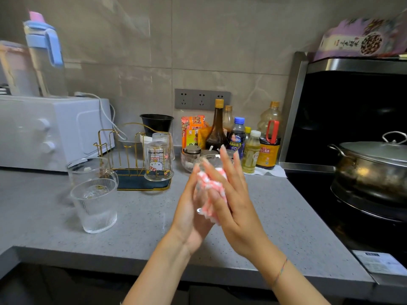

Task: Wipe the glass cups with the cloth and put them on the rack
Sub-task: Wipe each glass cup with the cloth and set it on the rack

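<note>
So the glass cup [207, 160] being wiped is up in the air just right of the rack [143, 189], bundled in the pink-and-white cloth [211, 188] with only its rim poking out the top. The left hand [189, 208] has its grip wrapped around the bundle from below, and the right hand [233, 194] is flat against the cloth with fingers straight, pressing rather than gripping (it's a bit blurry, so take that loosely). Two cups already sit upside down on the rack, the cartoon cat cup [158, 161] in front and a plain one [161, 137] behind it. Two more wait on the tabletop [143, 227] just left of the rack, the ribbed cup [94, 205] nearest. My worry is that only one hand really holds it, through cloth, so the glass could slip out and hit the tabletop. Reaching over to the rack could also clip the cat cup.
</note>
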Demonstrator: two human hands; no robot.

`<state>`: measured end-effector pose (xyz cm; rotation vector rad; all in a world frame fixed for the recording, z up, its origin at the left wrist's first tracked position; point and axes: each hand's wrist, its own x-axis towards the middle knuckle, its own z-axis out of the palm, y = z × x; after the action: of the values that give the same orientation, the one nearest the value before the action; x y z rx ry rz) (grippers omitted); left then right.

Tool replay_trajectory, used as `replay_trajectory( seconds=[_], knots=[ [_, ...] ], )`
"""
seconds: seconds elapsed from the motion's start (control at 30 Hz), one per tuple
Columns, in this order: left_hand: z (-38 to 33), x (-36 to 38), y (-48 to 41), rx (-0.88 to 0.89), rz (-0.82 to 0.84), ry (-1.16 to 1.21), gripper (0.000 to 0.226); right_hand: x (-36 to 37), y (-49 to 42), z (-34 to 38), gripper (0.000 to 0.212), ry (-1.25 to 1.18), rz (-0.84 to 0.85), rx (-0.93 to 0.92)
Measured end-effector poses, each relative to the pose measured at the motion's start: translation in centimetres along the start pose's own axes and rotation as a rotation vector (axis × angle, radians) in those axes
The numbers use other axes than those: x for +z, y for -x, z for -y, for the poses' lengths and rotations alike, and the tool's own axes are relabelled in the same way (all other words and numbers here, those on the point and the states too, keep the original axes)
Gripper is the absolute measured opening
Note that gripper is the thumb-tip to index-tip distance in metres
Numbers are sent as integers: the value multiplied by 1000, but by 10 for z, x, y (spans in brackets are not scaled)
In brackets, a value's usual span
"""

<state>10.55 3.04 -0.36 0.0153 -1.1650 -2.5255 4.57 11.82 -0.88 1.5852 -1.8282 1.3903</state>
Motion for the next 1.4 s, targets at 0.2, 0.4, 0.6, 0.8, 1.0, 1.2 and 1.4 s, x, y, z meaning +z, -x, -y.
replay_trajectory(
  seconds=[0.2, 0.4, 0.6, 0.8, 1.0, 1.2, 1.4],
  knots=[
    [5, -3, 1, -74, 37, 38, 60, -7, -11, -6, 43, -205, -53, 150],
    [14, 0, 1, 27, -26, 19, 71, -2, -6, -10, 48, -267, -54, 244],
    [6, -5, -7, -26, -85, 3, 68, 16, 23, -4, 53, -138, 2, 106],
    [3, -8, -4, -55, -22, -3, 61, 11, 17, 2, 50, 18, 14, 17],
    [3, -9, 0, -173, 54, 80, 55, -10, -8, 1, 42, -153, -49, 99],
    [9, -13, 4, -189, 27, 80, 54, -40, -38, 1, 25, -295, -17, 327],
    [11, -17, 7, -213, -12, -97, 57, -57, -60, 11, 27, -94, 316, 415]
  ],
)
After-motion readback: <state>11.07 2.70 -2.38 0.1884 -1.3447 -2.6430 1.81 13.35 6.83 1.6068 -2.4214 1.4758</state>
